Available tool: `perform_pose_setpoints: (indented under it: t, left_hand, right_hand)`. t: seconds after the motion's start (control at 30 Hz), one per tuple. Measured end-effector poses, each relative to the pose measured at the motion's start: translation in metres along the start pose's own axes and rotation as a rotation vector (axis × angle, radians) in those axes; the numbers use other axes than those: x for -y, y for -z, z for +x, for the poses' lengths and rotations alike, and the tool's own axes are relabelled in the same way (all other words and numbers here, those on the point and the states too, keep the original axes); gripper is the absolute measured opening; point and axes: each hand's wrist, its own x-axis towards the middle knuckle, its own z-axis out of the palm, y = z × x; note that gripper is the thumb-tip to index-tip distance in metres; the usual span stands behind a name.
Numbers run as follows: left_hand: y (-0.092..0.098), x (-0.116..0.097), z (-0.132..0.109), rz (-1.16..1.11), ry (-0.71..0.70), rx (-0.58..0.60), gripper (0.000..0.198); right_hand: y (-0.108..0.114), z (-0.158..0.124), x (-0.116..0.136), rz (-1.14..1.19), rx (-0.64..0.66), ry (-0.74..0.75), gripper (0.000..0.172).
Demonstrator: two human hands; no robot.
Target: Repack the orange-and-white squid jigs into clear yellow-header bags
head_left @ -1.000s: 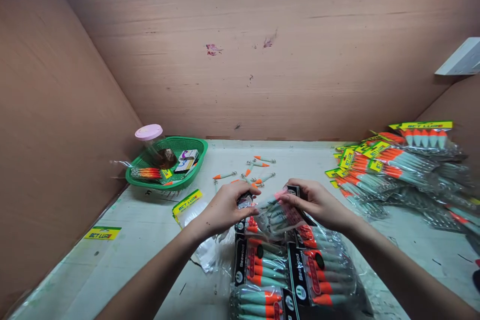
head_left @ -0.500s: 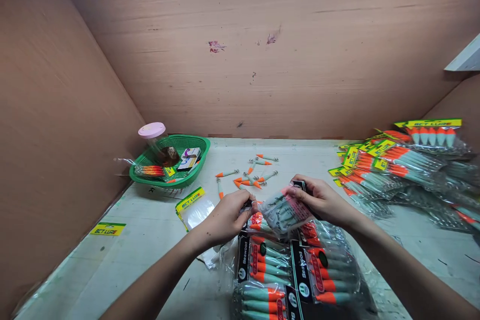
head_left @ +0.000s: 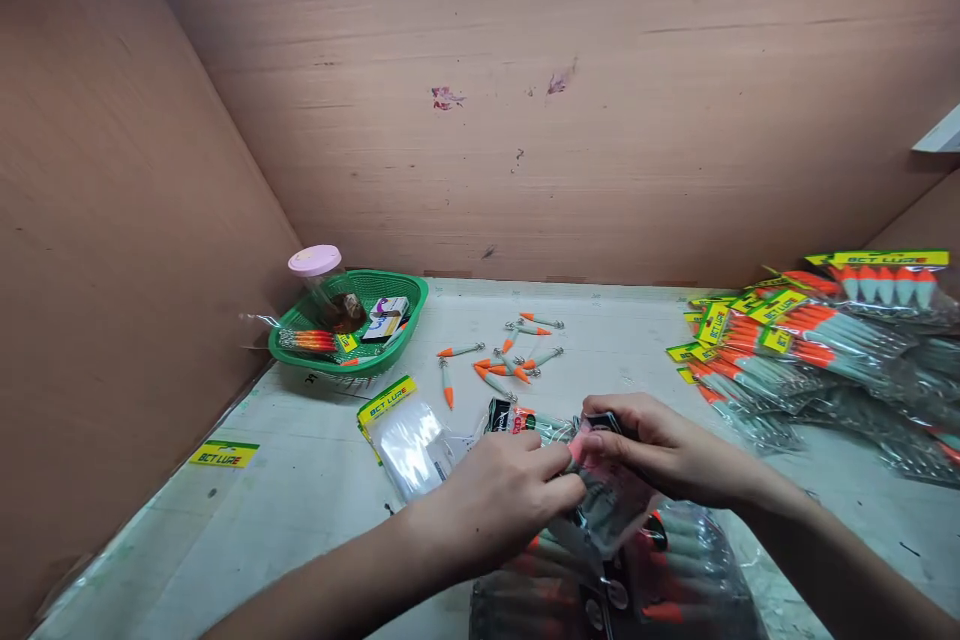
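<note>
My left hand (head_left: 504, 497) and my right hand (head_left: 651, 448) meet at the top of a clear plastic packet of lures (head_left: 613, 505), both with fingers pinched on it. The packet has a black header card and hangs over a stack of similar packets (head_left: 675, 580) holding orange-and-pale-green lures near the table's front edge. Another packet with a black header (head_left: 517, 418) lies just behind my left hand. Several loose orange-tipped lures (head_left: 501, 360) lie scattered farther back on the white table (head_left: 300, 480).
A green basket (head_left: 401, 325) with a pink-lidded jar (head_left: 321, 280) and small cards stands back left. An empty clear bag with a yellow header (head_left: 405, 425) lies left of my hands. A yellow label (head_left: 223, 455) lies far left. A heap of yellow-headed lure packets (head_left: 810, 340) fills the right. Brown board walls enclose the table.
My left hand has moved right to meet my right hand on the packet, which has come lower and nearer to me. The view has tipped, cutting off the front stack.
</note>
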Motion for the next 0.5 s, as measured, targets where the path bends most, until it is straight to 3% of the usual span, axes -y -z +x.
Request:
perform_pose_setpoints:
  t: [0.1,0.27,0.37,0.5]
  left_hand:
    - [0.004,-0.007,0.0,-0.068,0.034,-0.055,0.008]
    - [0.011,-0.015,-0.006,-0.175,-0.003,-0.193,0.02]
    - [0.018,-0.017,-0.009,-0.166,-0.042,-0.264,0.023]
    - [0.022,-0.002,-0.008,0.089,-0.049,-0.292,0.021]
  right_hand:
    - [0.001,-0.001,0.003,-0.054,0.03,0.001,0.04]
    - [0.014,0.002,-0.008,0.055,0.031,-0.114,0.047]
    - [0.027,0.002,-0.02,0.261,-0.038,-0.195,0.047]
    - [0.039,0.007,-0.031,0.6,-0.165,-0.313,0.042]
